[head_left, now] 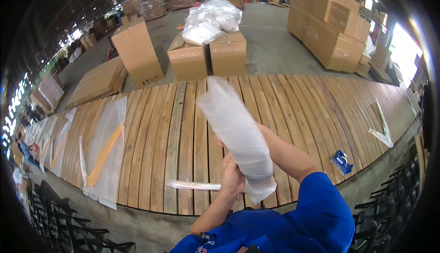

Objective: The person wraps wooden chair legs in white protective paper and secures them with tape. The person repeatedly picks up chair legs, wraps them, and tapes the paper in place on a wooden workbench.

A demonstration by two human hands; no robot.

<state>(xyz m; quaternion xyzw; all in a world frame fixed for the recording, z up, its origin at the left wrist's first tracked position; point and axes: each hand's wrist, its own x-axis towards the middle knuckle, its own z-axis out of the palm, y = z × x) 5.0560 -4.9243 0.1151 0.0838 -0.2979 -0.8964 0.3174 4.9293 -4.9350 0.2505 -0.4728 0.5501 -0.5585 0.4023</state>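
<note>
A long bundle wrapped in white foam sheet (238,131) stands tilted over the slatted table in front of me, its upper end blurred by motion. What is inside the wrap is hidden. My left hand (233,175) is closed on the bundle's left edge, near its lower end. My right arm passes behind the bundle, which covers most of my right hand (220,142); a bit of its fingers shows at the left edge, curled round the wrap. Beneath my left wrist, a thin white-wrapped strip (192,185) lies across the slats.
A blue tape dispenser (342,162) sits at right, near the table's front edge. Farther right lies a bent white strip (381,131). On the left, an orange-tan strip (105,154) rests on a foam sheet (114,170). Cardboard boxes (228,56) stand beyond the slatted table (151,161).
</note>
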